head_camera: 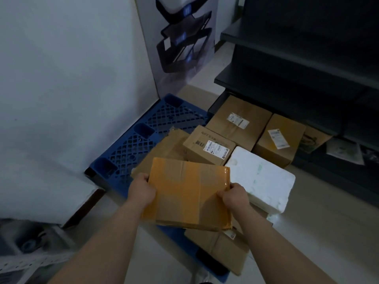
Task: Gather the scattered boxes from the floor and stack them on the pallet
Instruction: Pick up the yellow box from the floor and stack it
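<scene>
While the left hand (141, 191) curls round the left edge and the right hand (233, 198) grips the right edge, the tape-wrapped box (188, 193) is held up over the near part of the blue pallet (143, 130). At its 2 o'clock lies a white foam box (260, 177), at 12 o'clock a labelled carton (207, 146), and a larger carton (238, 119) lies beyond, beside the dark shelving (297, 68).
</scene>
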`<state>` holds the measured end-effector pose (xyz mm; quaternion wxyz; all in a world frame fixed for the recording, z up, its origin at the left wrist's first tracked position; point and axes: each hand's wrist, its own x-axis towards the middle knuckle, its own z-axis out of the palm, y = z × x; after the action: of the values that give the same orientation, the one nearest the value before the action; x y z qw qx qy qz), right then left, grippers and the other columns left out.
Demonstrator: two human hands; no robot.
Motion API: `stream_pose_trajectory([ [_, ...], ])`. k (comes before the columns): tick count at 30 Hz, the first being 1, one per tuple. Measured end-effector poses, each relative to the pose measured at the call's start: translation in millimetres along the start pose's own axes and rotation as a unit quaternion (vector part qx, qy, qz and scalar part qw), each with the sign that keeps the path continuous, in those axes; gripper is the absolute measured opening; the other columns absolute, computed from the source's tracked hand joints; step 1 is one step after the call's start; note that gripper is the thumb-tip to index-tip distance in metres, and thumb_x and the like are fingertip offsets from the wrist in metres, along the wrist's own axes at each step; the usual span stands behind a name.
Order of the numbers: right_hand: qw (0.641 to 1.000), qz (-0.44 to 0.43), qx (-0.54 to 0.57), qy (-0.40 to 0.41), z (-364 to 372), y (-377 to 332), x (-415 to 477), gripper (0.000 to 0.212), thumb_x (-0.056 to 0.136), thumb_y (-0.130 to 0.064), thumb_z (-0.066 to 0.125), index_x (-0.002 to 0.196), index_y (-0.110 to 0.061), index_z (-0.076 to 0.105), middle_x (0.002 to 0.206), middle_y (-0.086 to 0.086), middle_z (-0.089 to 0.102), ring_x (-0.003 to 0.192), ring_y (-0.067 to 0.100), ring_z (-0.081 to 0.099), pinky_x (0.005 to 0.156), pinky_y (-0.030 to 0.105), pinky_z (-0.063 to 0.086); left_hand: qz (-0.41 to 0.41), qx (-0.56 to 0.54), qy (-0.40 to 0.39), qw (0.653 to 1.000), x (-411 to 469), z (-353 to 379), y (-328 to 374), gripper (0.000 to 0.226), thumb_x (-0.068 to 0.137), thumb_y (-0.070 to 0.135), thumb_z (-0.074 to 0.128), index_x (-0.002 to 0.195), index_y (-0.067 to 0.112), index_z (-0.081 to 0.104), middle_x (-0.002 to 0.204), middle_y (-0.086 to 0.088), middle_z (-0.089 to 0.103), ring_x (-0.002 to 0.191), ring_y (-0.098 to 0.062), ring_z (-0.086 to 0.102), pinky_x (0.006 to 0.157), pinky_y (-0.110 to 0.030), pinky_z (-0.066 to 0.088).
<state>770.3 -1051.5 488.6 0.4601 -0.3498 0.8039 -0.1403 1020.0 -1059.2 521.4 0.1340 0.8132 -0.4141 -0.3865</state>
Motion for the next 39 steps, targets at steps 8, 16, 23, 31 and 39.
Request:
stream_pose_trajectory([
  [8,0.995,0.079,0.057,0.019,51,-19,64,0.022,0.085,-0.02,0.066,0.104,-0.013,0.058,0.092,0.003,0.063,0.083,0.02,0.06,0.067,0.031,0.049,0.038,0.048,-0.068,0.996,114,19,13,0.016,0.091,0.009,0.051,0.091,0.025,0.053,0.088,0.002,0.055,0.075,-0.014,0.05,0.056,-0.025,0.036],
  [16,0.972,0.189,0.102,0.098,113,-25,119,0.037,0.089,-0.015,0.061,0.122,-0.009,0.045,0.086,0.0,0.05,0.077,0.018,0.052,0.062,0.031,0.044,0.066,0.09,-0.174,0.978,226,50,22,0.021,0.094,0.009,0.049,0.104,0.028,0.047,0.09,0.007,0.056,0.069,-0.004,0.045,0.056,-0.022,0.035],
  [23,0.96,0.225,0.121,0.113,155,-17,176,0.034,0.09,-0.015,0.061,0.121,-0.013,0.049,0.092,0.001,0.053,0.084,0.02,0.055,0.073,0.035,0.051,0.07,0.116,-0.209,0.969,291,84,17,0.04,0.094,0.008,0.052,0.133,0.017,0.048,0.121,-0.006,0.059,0.089,-0.013,0.047,0.078,-0.03,0.04],
  [31,0.955,0.245,0.109,0.124,174,-1,216,0.047,0.09,-0.01,0.059,0.134,-0.014,0.042,0.101,0.005,0.055,0.087,0.021,0.053,0.073,0.035,0.048,0.057,0.115,-0.239,0.962,331,122,3,0.05,0.093,0.007,0.054,0.14,0.021,0.042,0.132,-0.004,0.055,0.106,-0.02,0.053,0.094,-0.039,0.046],
  [39,0.953,0.254,0.099,0.13,189,16,234,0.047,0.09,-0.007,0.057,0.134,-0.013,0.041,0.091,-0.002,0.048,0.081,0.017,0.049,0.067,0.033,0.045,0.082,0.173,-0.231,0.954,351,144,-14,0.056,0.092,0.008,0.056,0.143,0.021,0.036,0.137,-0.004,0.051,0.116,-0.024,0.052,0.089,-0.036,0.044],
])
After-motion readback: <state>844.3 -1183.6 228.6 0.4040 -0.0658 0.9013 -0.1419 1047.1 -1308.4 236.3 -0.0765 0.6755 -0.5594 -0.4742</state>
